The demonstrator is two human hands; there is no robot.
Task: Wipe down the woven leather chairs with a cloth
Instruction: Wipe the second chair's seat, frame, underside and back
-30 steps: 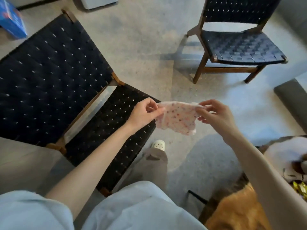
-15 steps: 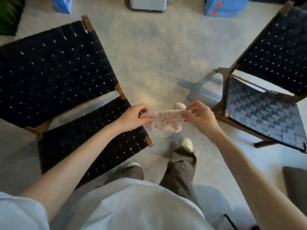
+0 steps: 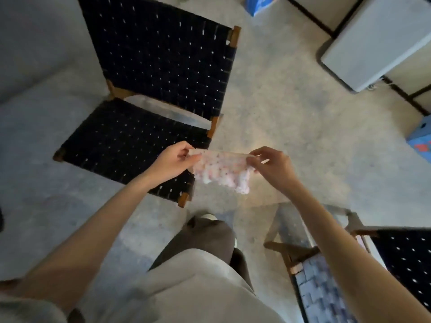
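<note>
Cloth (image 3: 222,169) stretched between my left hand (image 3: 173,160) and right hand (image 3: 272,165), each grip pinching an end, above woven chair (image 3: 149,94).

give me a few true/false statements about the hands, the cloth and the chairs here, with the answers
1. The left hand and right hand each pinch an end of the spotted cloth. True.
2. The chair on the left has a dark woven seat and back on a wooden frame. True.
3. The spotted cloth lies spread on that chair's seat. False: it hangs in the air between the two hands.
4. Only one woven chair is in view. False: a second chair shows at the lower right.
</note>
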